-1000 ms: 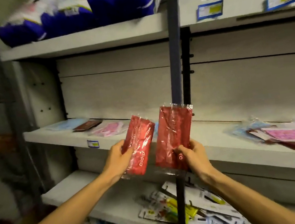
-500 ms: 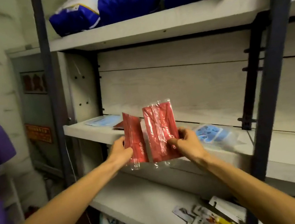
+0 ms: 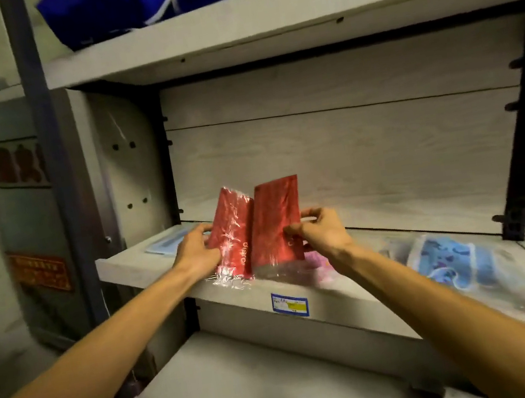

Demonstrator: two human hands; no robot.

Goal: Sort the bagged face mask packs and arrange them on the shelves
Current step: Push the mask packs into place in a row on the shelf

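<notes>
Since a moment ago you have carried both red packs forward and down, so their lower ends now sit at the front edge of the middle shelf (image 3: 236, 298) rather than out in the air before it. Your left hand (image 3: 198, 253) grips the left red mask pack (image 3: 233, 235) along its left edge, fingers curled round it. Your right hand (image 3: 320, 232) pinches the right red mask pack (image 3: 277, 222) at its right edge between thumb and fingertips. You hold the two packs upright, side by side and touching along their inner edges, the left one tilted a little. Whether their clear wrapper ends rest on the board or hang just above it, you cannot tell.

On that same shelf a pale blue pack (image 3: 166, 246) lies flat behind your left hand, a pink pack (image 3: 320, 263) shows under your right wrist, and a blue patterned pack (image 3: 452, 262) lies further right. A price label (image 3: 290, 304) is stuck to the shelf's front lip. Blue bags (image 3: 117, 4) sit on the top shelf (image 3: 260, 30).
</notes>
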